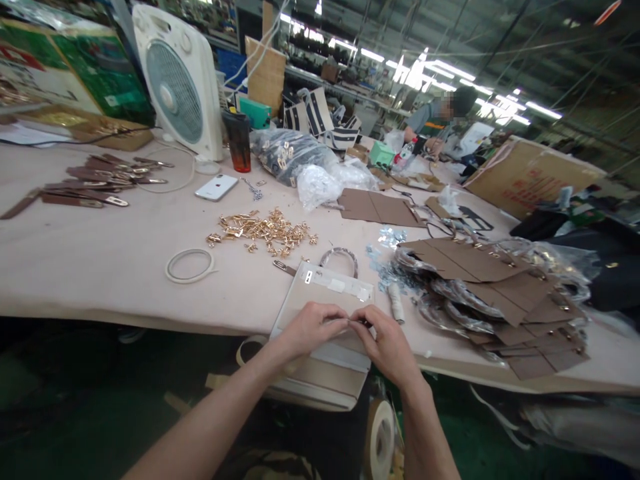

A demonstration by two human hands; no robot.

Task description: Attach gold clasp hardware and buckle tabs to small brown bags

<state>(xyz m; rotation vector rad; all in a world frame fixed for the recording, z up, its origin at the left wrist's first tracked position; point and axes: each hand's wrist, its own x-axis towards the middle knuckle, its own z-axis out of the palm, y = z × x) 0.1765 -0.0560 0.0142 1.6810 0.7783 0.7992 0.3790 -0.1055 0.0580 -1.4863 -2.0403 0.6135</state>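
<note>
My left hand [316, 327] and my right hand [381, 337] meet fingertip to fingertip, both pinched closed. Whatever lies between the fingers is too small to make out. Beneath them a beige bag panel [300, 303] with pale strips lies partly over the table's front edge, and a wrapped handle loop [340, 253] extends from its far end. A brown strap with a gold metal piece [284, 267] rests by its far left corner. To the right of the panel lies a small whitish roll [395, 303].
Gold hardware [273, 230] is heaped behind the panel, beside a tape roll [189, 266]. Brown bag panels with wrapped handles [500, 293] are piled right. A phone [217, 187], a cup [239, 141] and a fan [177, 87] stand farther left. Another person [433, 123] is at the back.
</note>
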